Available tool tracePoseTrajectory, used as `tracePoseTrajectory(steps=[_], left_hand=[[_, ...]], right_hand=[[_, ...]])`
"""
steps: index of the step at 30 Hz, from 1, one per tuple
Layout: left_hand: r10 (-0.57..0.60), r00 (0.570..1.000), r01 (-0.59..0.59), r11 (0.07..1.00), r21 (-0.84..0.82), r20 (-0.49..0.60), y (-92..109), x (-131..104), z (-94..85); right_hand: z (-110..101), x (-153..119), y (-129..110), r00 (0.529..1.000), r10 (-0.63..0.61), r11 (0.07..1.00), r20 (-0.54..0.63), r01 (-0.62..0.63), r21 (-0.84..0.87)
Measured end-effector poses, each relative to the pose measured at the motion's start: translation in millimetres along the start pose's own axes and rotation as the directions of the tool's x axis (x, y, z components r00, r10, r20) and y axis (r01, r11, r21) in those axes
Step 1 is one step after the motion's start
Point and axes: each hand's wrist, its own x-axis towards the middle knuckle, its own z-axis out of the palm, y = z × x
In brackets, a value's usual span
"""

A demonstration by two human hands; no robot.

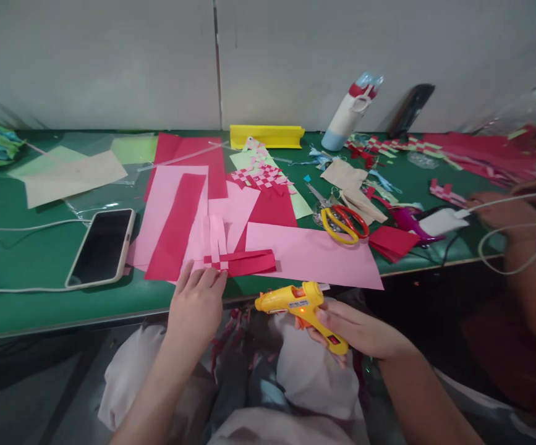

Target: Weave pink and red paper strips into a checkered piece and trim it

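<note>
My right hand (342,327) is wrapped round the handle of a yellow glue gun (300,301), held just off the table's front edge with its nozzle pointing left. My left hand (198,303) lies at the table edge, its fingertips on a small woven piece (219,261) of pink and red paper strips. From this weave, pink strips stand up and away, and red strips (253,262) stretch to the right. Under and around it are pink sheets (309,250) and a dark red strip (177,225).
On the green table (17,315) lie a phone (101,247), scissors (342,222), woven scraps (263,176) and a folded yellow piece (268,136). A bottle (352,111) stands behind. Another person's hand (493,210) is at the right, near a white cable.
</note>
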Motion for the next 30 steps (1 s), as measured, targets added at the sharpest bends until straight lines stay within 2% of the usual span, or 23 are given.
tracePoseTrajectory(steps=[7, 11, 14, 16, 19, 21, 22, 24, 30], left_hand=[[-0.020, 1.000, 0.020, 0.998, -0.062, 0.003, -4.8, 0.1, -0.6], [-0.077, 0.997, 0.077, 0.991, -0.109, 0.003, -5.4, 4.0, -4.8], [-0.098, 0.995, 0.099, 0.991, -0.086, 0.025, -3.0, 9.3, -8.5], [-0.104, 0.994, 0.105, 0.994, -0.035, 0.029, -0.1, 13.3, -10.8], [-0.109, 0.994, 0.108, 0.993, 0.041, 0.027, 5.2, 19.1, -14.0], [-0.125, 0.992, 0.123, 0.991, 0.058, 0.034, 8.2, 23.0, -15.6], [-0.135, 0.990, 0.133, 0.989, 0.059, 0.039, 9.2, 25.1, -16.1], [-0.155, 0.987, 0.152, 0.987, 0.057, 0.050, 10.3, 29.7, -16.3], [-0.161, 0.983, 0.154, 0.985, 0.078, 0.088, 9.9, 47.8, -11.5]], right_hand=[[-4.1, -0.1, -0.5, 0.998, -0.039, 0.999, -0.053, 0.039, 0.003], [-10.5, -7.3, 0.9, 0.987, -0.112, 0.989, -0.113, 0.122, 0.084], [-15.4, -12.0, -2.2, 0.963, -0.170, 0.968, -0.209, 0.203, 0.149], [-17.8, -11.2, -6.5, 0.919, -0.204, 0.947, -0.338, 0.273, 0.168], [-20.0, -3.6, -12.4, 0.796, -0.249, 0.911, -0.552, 0.385, 0.145], [-20.7, 2.9, -14.0, 0.738, -0.273, 0.893, -0.617, 0.433, 0.124], [-20.7, 5.7, -14.0, 0.728, -0.284, 0.887, -0.624, 0.447, 0.118], [-19.9, 9.8, -13.0, 0.734, -0.300, 0.885, -0.610, 0.452, 0.109], [-13.7, 13.7, -11.7, 0.827, -0.314, 0.916, -0.467, 0.393, 0.082]])
